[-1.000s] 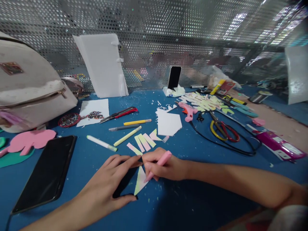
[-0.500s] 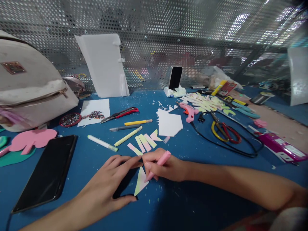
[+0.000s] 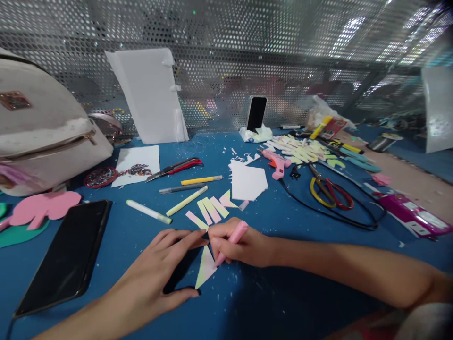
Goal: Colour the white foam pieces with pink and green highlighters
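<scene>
A pink marker (image 3: 236,236) is gripped in my right hand (image 3: 244,245), its tip at the right edge of a small triangular paper piece (image 3: 205,270). Green and pink colour shows on that paper. My left hand (image 3: 166,264) rests with fingers spread, the thumb by the paper's lower corner and the fingertips near its top. Just beyond my hands lie several narrow paper strips (image 3: 212,210) tinted pink and green. A light green marker (image 3: 187,200) and a white marker with a green end (image 3: 148,211) lie to the left of the strips.
Behind the strips are a white paper sheet (image 3: 249,182), a pink glue gun (image 3: 278,163) and a heap of coloured strips (image 3: 300,148). Scissors (image 3: 323,191) lie at right, a utility knife (image 3: 175,168) at centre-left. A large phone (image 3: 67,255) lies near the backpack (image 3: 46,123).
The whole view has shifted slightly, so things appear a little farther left. Both hands keep nearly the same pose over the paper, with the marker still in my right hand.
</scene>
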